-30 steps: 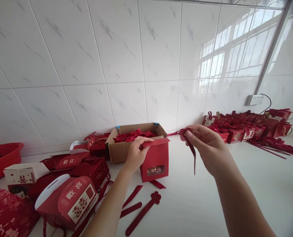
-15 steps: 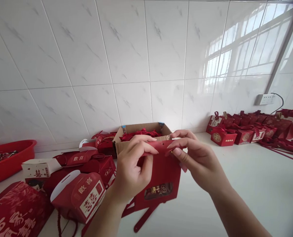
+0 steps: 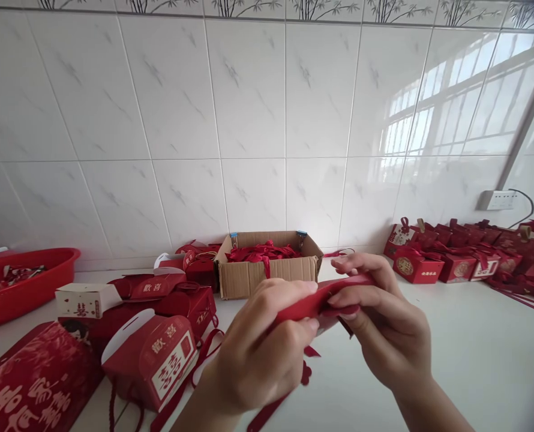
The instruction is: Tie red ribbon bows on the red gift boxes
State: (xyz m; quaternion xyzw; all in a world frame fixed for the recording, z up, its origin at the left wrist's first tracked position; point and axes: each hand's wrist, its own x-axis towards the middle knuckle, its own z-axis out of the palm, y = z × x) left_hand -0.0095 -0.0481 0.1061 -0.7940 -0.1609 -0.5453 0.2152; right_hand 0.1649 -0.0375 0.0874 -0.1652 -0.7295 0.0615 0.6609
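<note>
Between my hands is a red paper gift box [image 3: 303, 303], tipped so that its top faces me and its windowed front is out of sight. My left hand [image 3: 267, 351] grips the near-left edge, thumb below and fingers above. At the right end, my right hand [image 3: 390, 327] pinches a small red strap end [image 3: 345, 311] against the box between thumb and index finger; its other fingers reach over the far edge. Below the box, a red strap [image 3: 271, 414] lies on the white table [image 3: 451, 366], partly covered by my left hand.
Behind my hands, a cardboard carton [image 3: 267, 277] holds red ribbons. Red boxes, including one with a white label [image 3: 152, 360], crowd the left beside a red basin [image 3: 51, 264]. Finished-looking red boxes [image 3: 417, 264] stand in rows at right. A socket [image 3: 498, 200] is on the tiled wall.
The box has tilted from upright to nearly flat, hiding its window. My left hand has turned and now wraps its near edge. Both hands have moved lower, and the view has shifted up.
</note>
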